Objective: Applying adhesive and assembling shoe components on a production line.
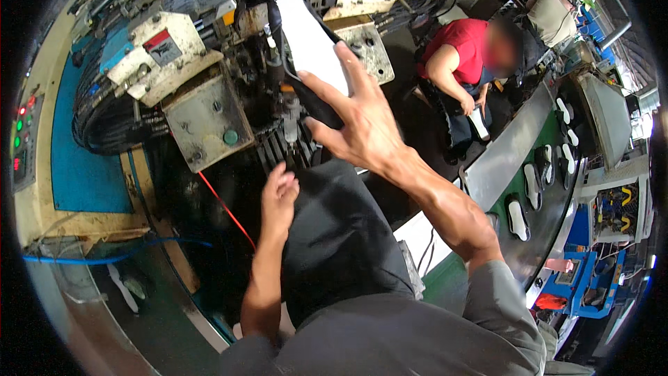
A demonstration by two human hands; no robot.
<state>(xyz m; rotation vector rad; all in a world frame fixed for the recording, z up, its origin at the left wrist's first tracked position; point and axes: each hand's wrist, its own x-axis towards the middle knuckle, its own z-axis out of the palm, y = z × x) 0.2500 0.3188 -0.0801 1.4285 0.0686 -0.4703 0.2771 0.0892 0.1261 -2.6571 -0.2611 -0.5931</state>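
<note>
A shoe upper with a white underside (309, 38) and dark edges stands tilted in the machine in front of me, sole side toward me. My right hand (362, 118) reaches across its lower end with fingers spread. The fingertips overlap the white surface and its edge; whether they press on it I cannot tell. Lower and to the left, my left hand (280, 198) hovers over my dark-clad lap, fingers loosely bent, with nothing seen in it. Just beyond it is the machine's metal clamp part (291, 115).
Metal machine housings (209, 118) with hoses flank the shoe. A control panel (26, 136) with lit buttons is at far left. To the right, a person in red (456, 49) handles another white-soled shoe (478, 124). Several shoes lie on a green conveyor (502, 212).
</note>
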